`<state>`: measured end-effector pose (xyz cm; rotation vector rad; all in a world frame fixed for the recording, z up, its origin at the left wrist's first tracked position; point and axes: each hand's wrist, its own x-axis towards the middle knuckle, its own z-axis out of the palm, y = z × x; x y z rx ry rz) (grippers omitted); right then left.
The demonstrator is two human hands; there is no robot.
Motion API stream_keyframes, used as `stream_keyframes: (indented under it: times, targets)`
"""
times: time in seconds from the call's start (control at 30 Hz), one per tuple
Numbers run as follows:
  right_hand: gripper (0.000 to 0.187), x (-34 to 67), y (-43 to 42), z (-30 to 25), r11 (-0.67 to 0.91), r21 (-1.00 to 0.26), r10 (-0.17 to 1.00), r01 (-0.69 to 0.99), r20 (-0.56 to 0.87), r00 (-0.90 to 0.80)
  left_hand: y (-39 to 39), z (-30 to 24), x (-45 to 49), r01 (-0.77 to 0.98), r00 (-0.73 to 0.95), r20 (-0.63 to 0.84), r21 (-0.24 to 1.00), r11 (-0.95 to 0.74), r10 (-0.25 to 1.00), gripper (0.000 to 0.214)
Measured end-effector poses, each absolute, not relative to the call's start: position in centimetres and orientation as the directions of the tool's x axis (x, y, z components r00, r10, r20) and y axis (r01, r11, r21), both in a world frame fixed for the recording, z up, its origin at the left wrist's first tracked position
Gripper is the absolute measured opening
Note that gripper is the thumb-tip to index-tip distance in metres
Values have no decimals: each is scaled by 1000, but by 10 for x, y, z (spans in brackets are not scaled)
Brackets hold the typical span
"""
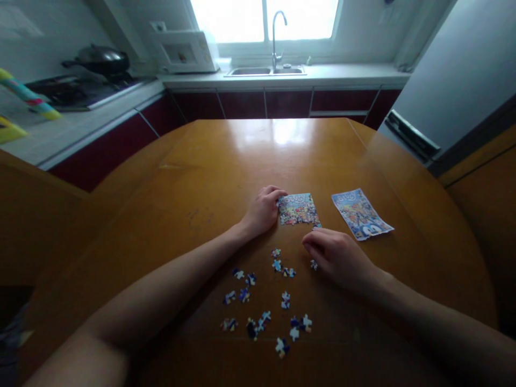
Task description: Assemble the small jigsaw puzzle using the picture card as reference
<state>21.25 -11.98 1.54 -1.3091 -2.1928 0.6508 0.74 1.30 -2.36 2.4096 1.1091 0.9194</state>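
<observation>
A partly built jigsaw puzzle (299, 208) lies on the wooden table (201, 177). My left hand (264, 209) rests at the puzzle's left edge, fingers curled against its top left corner. My right hand (336, 257) lies palm down just below the puzzle's lower right corner, fingers bent and close together; I cannot see a piece under them. One loose piece (313, 264) lies by its thumb. Several loose puzzle pieces (262, 301) are scattered on the table in front of me, between my two forearms.
A printed picture sheet (362, 213) lies right of the puzzle. Behind the table runs a kitchen counter with a sink and tap (274, 59), a microwave (187, 51) and a wok (100, 60) on the stove. A grey fridge (455, 80) stands at the right.
</observation>
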Motion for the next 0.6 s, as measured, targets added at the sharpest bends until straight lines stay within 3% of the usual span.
stream_keyframes:
  times: [0.23, 0.6]
  targets:
    - [14, 215, -114, 14, 406, -643, 906, 649, 194, -375, 14, -23, 8, 557, 427, 436, 564, -610, 792, 32]
    - [23, 218, -111, 14, 392, -672, 918, 628, 250, -307, 9, -18, 7, 659, 360, 450, 498, -564, 817, 22]
